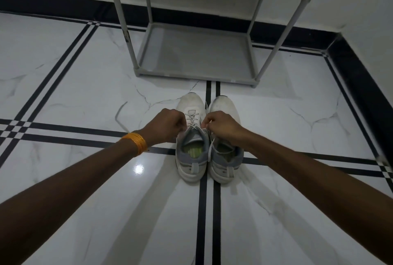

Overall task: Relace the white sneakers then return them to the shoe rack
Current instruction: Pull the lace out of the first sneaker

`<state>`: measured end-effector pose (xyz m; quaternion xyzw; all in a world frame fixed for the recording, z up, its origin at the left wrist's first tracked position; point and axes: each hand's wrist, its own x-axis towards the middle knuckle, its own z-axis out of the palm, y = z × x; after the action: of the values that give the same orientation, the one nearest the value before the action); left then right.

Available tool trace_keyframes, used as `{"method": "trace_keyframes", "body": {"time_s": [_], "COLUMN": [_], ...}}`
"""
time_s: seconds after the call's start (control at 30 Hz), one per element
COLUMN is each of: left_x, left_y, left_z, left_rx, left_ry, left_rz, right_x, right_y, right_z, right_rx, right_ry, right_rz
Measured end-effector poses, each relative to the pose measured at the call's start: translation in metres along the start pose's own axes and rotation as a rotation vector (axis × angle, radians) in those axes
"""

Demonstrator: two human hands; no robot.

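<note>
Two white sneakers are set side by side on the floor (85, 86) at the centre of the frame, touching or nearly so. The long axis of each runs up and down the frame, toes toward the top, heels toward the bottom. The left sneaker (192, 143) shows a rounded white toe cap, a grey padded collar, a yellow-green insole and a heel pull tab. The right sneaker (225, 154) is of the same make, its throat partly covered by the right hand.

The left hand (168, 125) is closed, fingers curled, pinching a white lace (193, 120) at the top of the left sneaker's throat. The right hand (222, 126) is likewise closed and pinches a lace end beside the tongue; a loose strand hangs down between the two shoes. An orange bangle (136, 142) is worn on the left wrist.

The floor is glossy white marble-pattern tile crossed by black double stripes. A grey shoe rack (197, 56) of tubular posts and flat fabric-like shelves stands just beyond the toes, in the upper centre, against a white wall with a black skirting.
</note>
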<state>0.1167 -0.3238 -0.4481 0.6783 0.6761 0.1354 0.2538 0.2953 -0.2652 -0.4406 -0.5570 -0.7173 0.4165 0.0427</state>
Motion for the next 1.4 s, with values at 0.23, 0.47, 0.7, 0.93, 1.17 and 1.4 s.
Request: {"method": "trace_keyframes", "body": {"time_s": [0.23,0.47,0.7,0.93,1.17,1.4], "left_x": [-0.006,-0.01,-0.013,-0.013,-0.017,-0.014], "left_y": [0.0,0.002,0.006,0.016,0.014,0.015], "left_z": [0.008,0.007,0.015,0.014,0.023,0.029], "left_rx": [0.164,0.193,0.063,-0.259,-0.234,-0.173], "left_ry": [-0.01,0.001,-0.022,-0.054,0.095,0.116], "left_rz": [0.093,0.071,-0.033,-0.191,-0.176,-0.185], "right_x": [-0.01,-0.015,-0.021,-0.019,-0.017,-0.02], "right_y": [0.0,0.001,0.005,-0.001,-0.003,-0.005], "right_z": [-0.004,-0.007,-0.009,-0.007,-0.004,0.003], "right_rx": [-0.438,-0.513,-0.372,-0.108,-0.185,-0.301], "right_ry": [0.058,0.044,0.056,0.019,0.043,0.085], "right_rz": [-0.279,-0.293,-0.264,-0.101,-0.172,-0.214]}}
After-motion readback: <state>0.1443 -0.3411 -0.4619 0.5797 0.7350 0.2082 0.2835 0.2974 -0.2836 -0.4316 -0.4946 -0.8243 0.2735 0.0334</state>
